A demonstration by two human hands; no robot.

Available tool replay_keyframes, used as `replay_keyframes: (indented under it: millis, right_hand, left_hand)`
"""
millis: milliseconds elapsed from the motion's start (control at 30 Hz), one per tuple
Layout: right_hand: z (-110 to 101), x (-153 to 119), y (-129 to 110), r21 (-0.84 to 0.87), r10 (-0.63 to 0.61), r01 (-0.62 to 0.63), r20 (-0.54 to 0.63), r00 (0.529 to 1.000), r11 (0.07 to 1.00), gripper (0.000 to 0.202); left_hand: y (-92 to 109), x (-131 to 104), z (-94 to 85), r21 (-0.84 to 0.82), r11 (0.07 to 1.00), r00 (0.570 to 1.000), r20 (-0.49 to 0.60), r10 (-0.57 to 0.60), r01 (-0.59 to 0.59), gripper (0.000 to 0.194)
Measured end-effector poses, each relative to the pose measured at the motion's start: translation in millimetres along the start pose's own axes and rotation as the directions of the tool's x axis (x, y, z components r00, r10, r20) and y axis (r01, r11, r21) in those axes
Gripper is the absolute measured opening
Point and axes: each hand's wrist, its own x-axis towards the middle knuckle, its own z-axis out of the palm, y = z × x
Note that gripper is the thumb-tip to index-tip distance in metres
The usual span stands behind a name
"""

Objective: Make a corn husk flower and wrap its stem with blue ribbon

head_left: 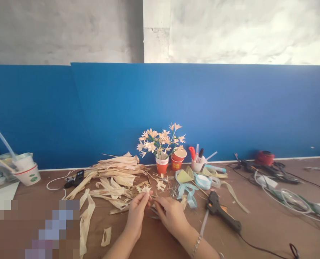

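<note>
In front of me, my left hand point(137, 210) is closed in a pinch around the base of a small cream flower point(147, 189) that looks made of dried husk. Close beside it, my right hand point(173, 214) has thumb and fingers pinched together near the flower's thin stem end; its fingers partly hide what they grip. Dried husk strips point(116, 172) lie in a pile beyond the left hand. A blue ribbon point(187, 192) lies just past the right hand. Several finished cream flowers point(160, 140) stand in a red-and-white paper cup point(162, 166) farther back.
A black glue gun point(223, 212) with a cord lies to the right. Behind it are a tape roll point(215, 182) and a cup of pens point(197, 164). Cables point(292, 201) tangle at far right. A white cup point(28, 174) stands at left. A blue partition point(160, 97) rises behind.
</note>
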Motion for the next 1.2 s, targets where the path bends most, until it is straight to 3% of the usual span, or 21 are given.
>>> replay_keyframes:
  millis: [200, 467, 700, 1000, 1200]
  right_hand:
    - [-1.7, -0.4, -2.4, -0.012, -0.008, 0.007, -0.002, 1.0, 1.0, 0.02]
    - [-3.7, 1.0, -4.7, 0.005, -0.009, 0.008, 0.021, 1.0, 1.0, 0.022]
    - [-2.8, -0.9, -4.1, 0.019, 0.007, -0.007, 0.001, 1.0, 1.0, 0.022]
    - [-3.8, -1.1, -4.0, 0.027, -0.012, 0.011, 0.017, 1.0, 1.0, 0.021]
    - [-5.5, 0.3, -6.3, 0.083, 0.012, -0.01, -0.026, 1.0, 0.997, 0.024]
  left_hand:
    - [3.0, 1.7, 0.6, -0.177, 0.981, 0.996, -0.017, -0.087, 0.082, 0.029]
    - [0.6, 1.3, 0.1, -0.111, 0.992, 0.998, -0.008, -0.066, 0.064, 0.025]
    - [4.5, 0.7, 1.4, -0.183, 0.979, 0.996, -0.025, -0.091, 0.085, 0.027]
    - [5.6, -2.9, 3.4, -0.237, 0.96, 0.985, 0.118, -0.125, 0.15, 0.024]
    - [7.4, -3.5, 5.0, -0.266, 0.953, 0.985, 0.123, -0.119, 0.148, 0.025]
